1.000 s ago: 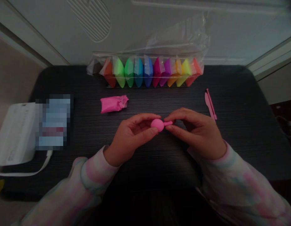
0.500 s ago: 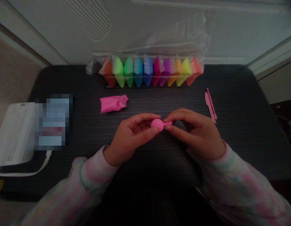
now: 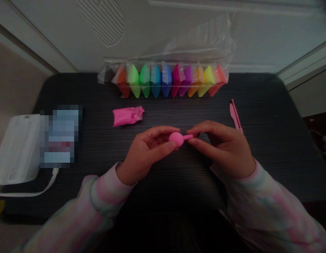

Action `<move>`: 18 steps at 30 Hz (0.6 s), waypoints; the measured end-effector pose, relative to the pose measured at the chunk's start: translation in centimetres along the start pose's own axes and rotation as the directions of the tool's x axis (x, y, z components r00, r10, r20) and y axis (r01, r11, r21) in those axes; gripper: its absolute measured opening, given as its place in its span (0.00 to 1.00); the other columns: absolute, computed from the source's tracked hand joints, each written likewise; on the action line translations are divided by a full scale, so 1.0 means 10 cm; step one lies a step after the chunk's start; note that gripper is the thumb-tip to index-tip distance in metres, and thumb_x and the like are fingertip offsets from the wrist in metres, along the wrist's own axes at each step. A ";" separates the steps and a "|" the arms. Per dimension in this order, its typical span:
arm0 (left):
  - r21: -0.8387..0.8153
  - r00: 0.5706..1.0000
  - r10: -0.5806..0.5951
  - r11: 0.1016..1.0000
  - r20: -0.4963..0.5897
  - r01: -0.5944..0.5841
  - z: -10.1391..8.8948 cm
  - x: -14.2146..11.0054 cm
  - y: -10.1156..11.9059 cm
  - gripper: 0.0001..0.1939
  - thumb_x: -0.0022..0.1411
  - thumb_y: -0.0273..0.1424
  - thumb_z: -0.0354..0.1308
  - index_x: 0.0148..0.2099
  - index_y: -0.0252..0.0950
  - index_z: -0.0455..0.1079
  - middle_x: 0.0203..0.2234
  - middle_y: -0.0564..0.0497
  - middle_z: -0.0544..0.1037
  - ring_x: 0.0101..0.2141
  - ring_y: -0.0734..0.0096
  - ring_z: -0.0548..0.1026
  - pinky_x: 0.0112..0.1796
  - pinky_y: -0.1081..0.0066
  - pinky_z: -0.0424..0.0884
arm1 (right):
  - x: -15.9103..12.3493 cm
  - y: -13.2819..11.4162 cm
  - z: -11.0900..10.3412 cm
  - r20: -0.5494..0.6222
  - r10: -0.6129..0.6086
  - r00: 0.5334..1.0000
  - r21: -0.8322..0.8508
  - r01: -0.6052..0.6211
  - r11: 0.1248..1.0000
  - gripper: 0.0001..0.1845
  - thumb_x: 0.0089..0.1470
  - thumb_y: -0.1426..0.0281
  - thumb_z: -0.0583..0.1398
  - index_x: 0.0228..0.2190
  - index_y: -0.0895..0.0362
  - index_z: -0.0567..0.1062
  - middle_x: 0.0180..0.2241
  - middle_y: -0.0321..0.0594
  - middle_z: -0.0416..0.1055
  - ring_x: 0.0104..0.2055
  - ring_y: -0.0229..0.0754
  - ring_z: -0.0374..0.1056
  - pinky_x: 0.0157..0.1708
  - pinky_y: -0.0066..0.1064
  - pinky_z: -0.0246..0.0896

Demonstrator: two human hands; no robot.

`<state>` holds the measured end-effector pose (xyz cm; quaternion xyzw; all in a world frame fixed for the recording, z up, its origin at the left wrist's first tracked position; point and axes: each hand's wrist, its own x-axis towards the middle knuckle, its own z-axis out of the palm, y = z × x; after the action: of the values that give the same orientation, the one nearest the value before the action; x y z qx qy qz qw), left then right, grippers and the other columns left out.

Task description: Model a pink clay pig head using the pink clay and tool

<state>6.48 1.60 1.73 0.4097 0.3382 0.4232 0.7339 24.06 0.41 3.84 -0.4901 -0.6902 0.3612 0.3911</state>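
Observation:
Over the middle of the table, a pink piece of modelling clay [image 3: 176,139] has a smooth round ball at the left and a thin stem sticking out to the right. My left hand [image 3: 144,149] grips the ball between thumb and fingers. At the stem, my right hand [image 3: 223,146] has its thumb and index fingertip closed around the outer end, in a light pinch. Beyond my left hand lies a crumpled pink clay packet [image 3: 127,116]. Two slim pink modelling tools [image 3: 235,114] lie just past my right hand, their lower ends hidden behind it.
Along the back of the dark table [image 3: 263,105] stands a clear plastic bag holding several coloured clay packets [image 3: 167,80]. At the left, a pixelated phone [image 3: 61,135] with a white cable [image 3: 48,186] lies beside a white box-like device [image 3: 19,147]. A pale panel rises behind.
My right hand has shifted slightly right along the stem, with more of the stem showing between the ball and the fingertips. My left hand keeps its hold on the ball.

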 end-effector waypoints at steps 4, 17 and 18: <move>0.006 1.000 -0.002 1.000 0.000 0.002 0.00 0.00 0.00 0.10 0.48 0.26 0.60 0.36 0.39 0.72 0.28 0.55 0.77 0.29 0.77 0.73 0.36 0.74 0.68 | 0.00 0.01 0.00 -0.005 -0.009 1.000 0.027 0.009 1.000 0.05 0.46 0.71 0.60 0.30 0.52 0.74 0.29 0.34 0.72 0.32 0.38 0.67 0.33 0.31 0.61; -0.010 1.000 -0.003 1.000 -0.008 0.003 -0.02 0.00 -0.01 0.10 0.48 0.25 0.60 0.36 0.38 0.72 0.27 0.56 0.76 0.27 0.80 0.72 0.34 0.77 0.69 | 0.01 -0.01 -0.03 -0.025 -0.016 1.000 -0.060 0.014 0.998 0.05 0.47 0.71 0.59 0.30 0.53 0.73 0.29 0.35 0.72 0.32 0.37 0.67 0.34 0.31 0.62; -0.009 1.000 -0.003 1.000 -0.010 0.003 -0.02 0.00 -0.01 0.10 0.48 0.25 0.60 0.36 0.38 0.72 0.28 0.56 0.76 0.27 0.80 0.73 0.34 0.77 0.69 | 0.01 -0.01 -0.04 -0.025 -0.026 0.999 -0.066 0.024 0.998 0.04 0.47 0.72 0.59 0.29 0.53 0.74 0.29 0.35 0.72 0.32 0.37 0.67 0.34 0.31 0.62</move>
<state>6.37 1.65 1.51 0.4037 0.3405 0.4258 0.7347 24.30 0.56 4.12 -0.4984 -0.7028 0.3272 0.3881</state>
